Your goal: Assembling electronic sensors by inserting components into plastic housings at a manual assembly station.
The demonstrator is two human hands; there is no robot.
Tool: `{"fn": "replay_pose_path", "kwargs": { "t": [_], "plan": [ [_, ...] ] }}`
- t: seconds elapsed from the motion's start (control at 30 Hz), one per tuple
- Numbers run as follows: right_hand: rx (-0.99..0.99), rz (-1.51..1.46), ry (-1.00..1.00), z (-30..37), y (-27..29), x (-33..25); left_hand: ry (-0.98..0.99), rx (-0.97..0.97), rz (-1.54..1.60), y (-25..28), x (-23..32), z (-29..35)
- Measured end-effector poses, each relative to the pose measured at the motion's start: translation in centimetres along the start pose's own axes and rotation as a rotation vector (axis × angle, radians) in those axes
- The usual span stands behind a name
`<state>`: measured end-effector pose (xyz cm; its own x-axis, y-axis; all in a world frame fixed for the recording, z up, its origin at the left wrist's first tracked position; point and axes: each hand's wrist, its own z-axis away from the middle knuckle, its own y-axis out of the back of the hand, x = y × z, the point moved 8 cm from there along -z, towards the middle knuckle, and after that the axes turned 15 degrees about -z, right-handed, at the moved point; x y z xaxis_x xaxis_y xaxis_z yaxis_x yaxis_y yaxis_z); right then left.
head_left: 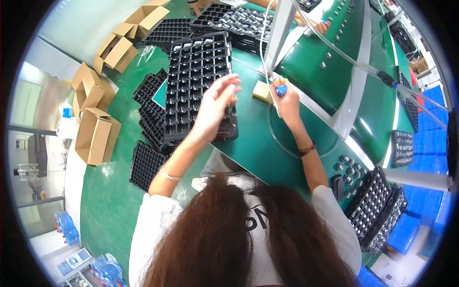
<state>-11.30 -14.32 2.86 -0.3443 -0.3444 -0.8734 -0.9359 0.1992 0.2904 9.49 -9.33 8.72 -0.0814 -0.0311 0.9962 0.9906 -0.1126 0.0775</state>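
My left hand (214, 109) is raised over the right edge of a black compartment tray (184, 88), its fingers loosely stretched and nothing visible in them. Small metallic parts sit in the tray's far row; what the other pockets hold is too small to tell. To the right, over the green worktable (248, 143), my right hand (288, 106) is closed around a small blue hand tool (280, 89) with orange and yellow at its top. A thin white hose runs beside this hand. Just left of it lies a pale yellow block (262, 91), perhaps a sponge.
More black trays (234, 21) with metal parts are stacked beyond. Empty-looking trays (148, 162) and open cardboard boxes (98, 136) stand on the left floor. A grey post (279, 36) rises by the green conveyor (330, 71). Loose metal parts (351, 170) lie right; a co-worker's hand (321, 26) works across.
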Motion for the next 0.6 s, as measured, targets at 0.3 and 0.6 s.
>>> {"fn": "replay_pose_path", "kwargs": {
  "t": [0.3,0.6],
  "plan": [
    [-0.047,-0.049,-0.152,1.3,2.7,0.9,-0.541,0.427,-1.251,10.9,2.5,-13.3],
    [0.002,-0.211,-0.198,4.7,8.2,3.6,-0.495,0.238,-1.262,12.7,-1.3,-19.9]
  ]
}}
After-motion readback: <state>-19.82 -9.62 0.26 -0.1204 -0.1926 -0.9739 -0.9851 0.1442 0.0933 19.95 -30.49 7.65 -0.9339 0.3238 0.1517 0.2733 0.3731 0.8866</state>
